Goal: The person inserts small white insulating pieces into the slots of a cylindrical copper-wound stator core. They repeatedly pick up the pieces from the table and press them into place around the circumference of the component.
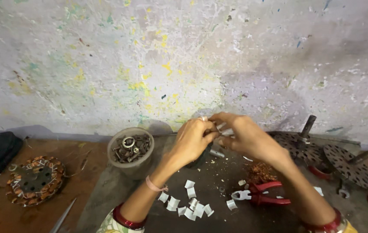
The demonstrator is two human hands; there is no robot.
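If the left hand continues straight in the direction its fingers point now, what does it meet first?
The left hand points to the right and already touches the right hand at the fingertips, where both pinch a small white piece. So it would probably meet that piece and the right hand's fingers first; depth is unclear.

Small motor repair workshop, paint-flecked wall (pixel 184 56), copper-wound stator (pixel 35 180) on worn desk (pixel 93 190), tub of nuts & bolts (pixel 130 149), red pliers (pixel 261 194), perforated rotor discs w/ shafts (pixel 348 166)

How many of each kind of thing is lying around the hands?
White folded paper slips: about 12
Red-handled pliers: 1
Perforated metal discs with shafts: 2
Copper-wound stator: 1
Cup of nuts and bolts: 1
Total: about 17
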